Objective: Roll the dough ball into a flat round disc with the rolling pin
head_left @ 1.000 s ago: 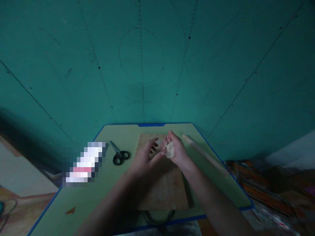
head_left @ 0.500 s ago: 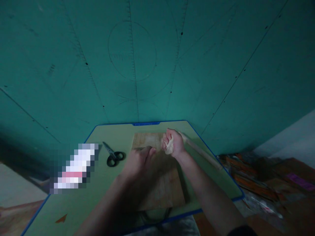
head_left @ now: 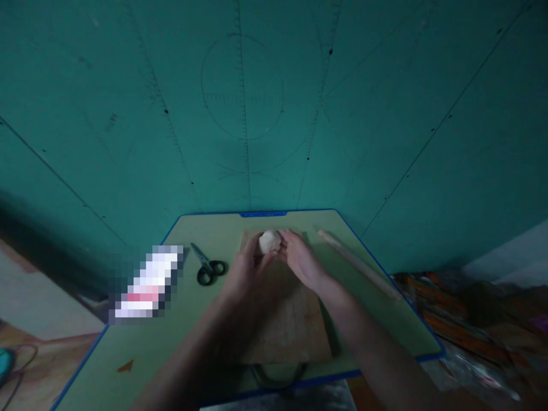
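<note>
Green wall (head_left: 385,85), dimly lit, ruled with dark lines and a circle; pale table (head_left: 158,342) with blue edging before it. Left hand (head_left: 245,262): curved round the left and near sides of a pale lump (head_left: 269,242), fingers mostly hidden behind its own back. Right hand (head_left: 302,260): fingers laid together, tips against the lump's right side. Lump sits between both hands, over the far end of a wooden board (head_left: 295,337); whether it touches the wood I cannot tell. Roundish, so I make out no clear long axis or pointing end. Board runs near to far, its left part covered by the left arm. Left: scissors (head_left: 206,269), tips pointing far-left. Right: wooden rod (head_left: 359,265), slanting far-left to near-right. Forearms cut off at the near side.
</note>
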`<action>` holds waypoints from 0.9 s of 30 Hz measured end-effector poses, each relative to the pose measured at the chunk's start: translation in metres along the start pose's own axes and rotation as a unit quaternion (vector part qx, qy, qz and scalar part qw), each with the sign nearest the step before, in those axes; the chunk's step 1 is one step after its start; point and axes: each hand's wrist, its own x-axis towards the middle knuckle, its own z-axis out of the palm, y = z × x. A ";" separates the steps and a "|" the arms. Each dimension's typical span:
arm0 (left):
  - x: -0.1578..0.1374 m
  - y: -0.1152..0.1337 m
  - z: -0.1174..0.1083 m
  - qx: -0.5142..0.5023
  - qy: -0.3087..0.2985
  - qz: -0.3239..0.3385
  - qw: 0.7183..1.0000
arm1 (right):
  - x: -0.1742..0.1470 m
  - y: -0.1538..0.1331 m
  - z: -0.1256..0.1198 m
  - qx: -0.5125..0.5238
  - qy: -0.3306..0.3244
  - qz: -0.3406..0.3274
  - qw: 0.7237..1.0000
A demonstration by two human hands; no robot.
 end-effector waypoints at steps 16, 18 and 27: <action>-0.013 0.001 0.013 -0.082 -0.012 -0.046 0.995 | -0.022 -0.013 0.008 -0.542 0.084 -0.044 0.835; -0.011 0.000 0.011 -0.088 -0.005 -0.055 0.995 | -0.023 -0.015 0.009 -0.533 0.065 -0.001 0.844; -0.005 0.016 0.008 -0.209 0.063 -0.106 0.970 | -0.019 -0.003 0.005 -0.346 -0.003 0.016 0.938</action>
